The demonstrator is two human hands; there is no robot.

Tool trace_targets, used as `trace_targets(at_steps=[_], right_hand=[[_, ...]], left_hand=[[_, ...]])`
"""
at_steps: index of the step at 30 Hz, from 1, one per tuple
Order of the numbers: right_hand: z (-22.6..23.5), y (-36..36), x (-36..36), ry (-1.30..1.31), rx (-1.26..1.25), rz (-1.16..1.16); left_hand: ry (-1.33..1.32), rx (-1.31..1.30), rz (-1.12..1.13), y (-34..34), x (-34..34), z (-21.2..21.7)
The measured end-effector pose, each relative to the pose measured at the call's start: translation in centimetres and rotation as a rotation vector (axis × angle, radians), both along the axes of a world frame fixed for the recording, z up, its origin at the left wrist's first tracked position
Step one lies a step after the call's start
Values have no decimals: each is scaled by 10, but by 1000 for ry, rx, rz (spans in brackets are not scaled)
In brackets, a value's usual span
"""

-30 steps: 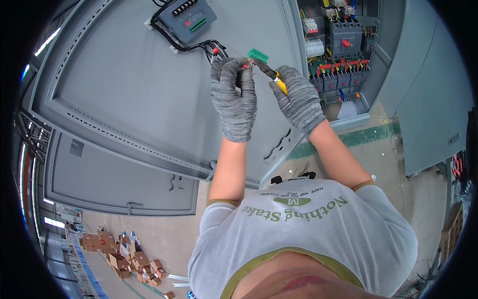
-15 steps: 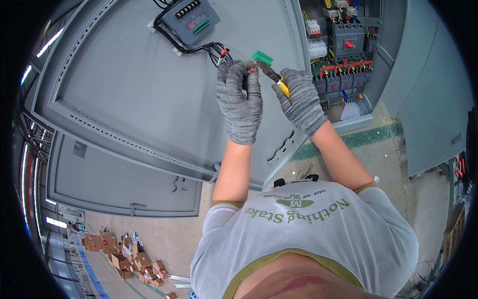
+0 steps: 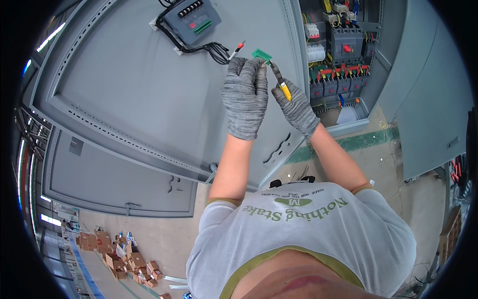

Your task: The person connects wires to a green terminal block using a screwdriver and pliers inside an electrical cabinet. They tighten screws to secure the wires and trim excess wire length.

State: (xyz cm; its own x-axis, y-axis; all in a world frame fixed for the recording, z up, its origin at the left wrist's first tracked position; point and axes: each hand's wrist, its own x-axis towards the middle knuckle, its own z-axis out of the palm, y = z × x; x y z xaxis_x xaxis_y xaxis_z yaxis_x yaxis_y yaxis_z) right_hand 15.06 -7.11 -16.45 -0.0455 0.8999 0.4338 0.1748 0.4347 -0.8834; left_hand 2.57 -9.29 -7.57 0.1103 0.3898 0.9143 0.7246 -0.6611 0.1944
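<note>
My left hand (image 3: 245, 97), in a grey knitted glove, is closed in a pinch around a thin wire end beside a green terminal plug (image 3: 261, 55). A slim piece with a red, white and black end (image 3: 237, 50) sticks up past its knuckles; how it is held is hidden. My right hand (image 3: 297, 107), gloved alike, grips pliers (image 3: 284, 88) with yellow handles. Their dark jaws reach up close to the plug and the left fingertips. Black wires (image 3: 216, 51) run from a grey-blue controller box (image 3: 191, 21) to the left hand.
A large grey cabinet door (image 3: 149, 94) lies under my hands. To the right, the open cabinet holds a big breaker (image 3: 346, 46) and a row of smaller breakers (image 3: 338, 87). Another door panel (image 3: 119, 174) stands at left. Cardboard boxes (image 3: 134, 261) lie on the floor.
My left hand has turned and shifted slightly right, and the red-tipped piece now stands out more. The plier jaws have swung more upright, away from the left fingers and toward the green plug.
</note>
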Motion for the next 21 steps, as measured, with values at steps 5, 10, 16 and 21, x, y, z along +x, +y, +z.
trace_targets(at_steps=[5,10,16,21], right_hand=[[4,-2,10,-184,180,-115],[23,-14,17,-127,36,-38],[31,-21,13,-309,221,-165],[31,-20,10,-381,289,-275]], left_hand=[[-19,-7,15,-3,-2,1],[-49,7,-4,-4,-5,-2],[-151,-38,-89,-2,-6,-5],[-158,-69,-90,-5,-7,-3]])
